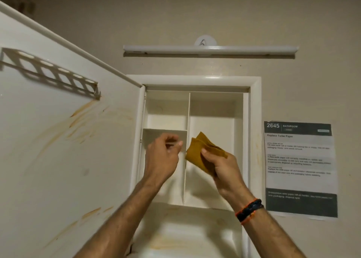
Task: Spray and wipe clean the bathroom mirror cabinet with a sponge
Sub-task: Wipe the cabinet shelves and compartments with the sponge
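The white wall cabinet [252, 105] stands open, its bare compartments split by a vertical divider [188, 121]. Its door [64, 140] swings out to the left, the inner face streaked with brownish stains and carrying a slotted rack [48, 70]. My right hand [220, 168] grips a folded mustard-yellow sponge cloth [197, 152] in front of the divider. My left hand [164, 156] is raised just left of the cloth, fingers curled, thumb and forefinger close together; no object shows in them. No spray bottle is in view.
A white light bar [211, 49] is mounted on the beige wall above the cabinet. A printed paper sheet [300, 170] is stuck to the wall on the right. The lower cabinet shelf [185, 236] shows faint brown smears.
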Demonstrator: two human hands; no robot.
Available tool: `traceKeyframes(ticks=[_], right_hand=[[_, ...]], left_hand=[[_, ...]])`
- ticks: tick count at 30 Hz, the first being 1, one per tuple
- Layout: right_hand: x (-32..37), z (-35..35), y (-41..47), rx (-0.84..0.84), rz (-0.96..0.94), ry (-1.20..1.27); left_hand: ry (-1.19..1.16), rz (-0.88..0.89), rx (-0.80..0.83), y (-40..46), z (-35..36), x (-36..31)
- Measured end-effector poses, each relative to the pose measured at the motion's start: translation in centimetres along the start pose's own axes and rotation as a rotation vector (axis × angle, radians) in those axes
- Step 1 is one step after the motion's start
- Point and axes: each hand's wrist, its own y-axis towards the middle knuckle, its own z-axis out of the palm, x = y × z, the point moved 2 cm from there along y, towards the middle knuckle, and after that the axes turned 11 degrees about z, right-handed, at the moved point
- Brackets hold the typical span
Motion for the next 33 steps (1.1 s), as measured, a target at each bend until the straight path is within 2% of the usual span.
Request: traceKeyframes(ticks=[2,3,6,8,10,12,16,24,29,33], right_hand=[[1.7,0.4,0.5,-0.133,-0.201,-0.171],[2.8,0.9,0.9,-0.199,-0.326,-0.291],[5.8,3.2,1.6,-0.315,-0.728,-0.597],[7.3,4.9,2.5,-0.316,-0.961,-0.842],[8.2,6.4,3.7,-0.322,-1.095,-1.115],[8.4,7.2,5.0,-0.331,-1.116,-1.357],[6.3,7.4,7.0,-0.326,-0.897,-1.665],[6.4,8.8,7.9,-0.392,-0.833,-1.75],[3.7,6.7,6.5,-0.299,-0.863,-1.707],[-1.2,4.2,3.5,-0.225,-0.86,-1.612]], left_hand=[[0.353,0.298,0.048,0.8,-0.7,0.4],[0.491,0.383,0.109,1.3,-0.9,0.9],[0.734,0.439,0.256,2.1,-1.0,2.5],[0.762,0.453,0.291,2.2,-1.0,3.1],[0.744,0.467,0.294,2.1,-1.1,3.6],[0.712,0.473,0.291,2.1,-1.1,3.9],[0.668,0.492,0.286,2.0,-1.1,4.5],[0.596,0.53,0.253,1.8,-0.6,5.5],[0.607,0.547,0.259,1.8,-0.6,5.8],[0.614,0.568,0.284,1.7,-0.9,6.0]])
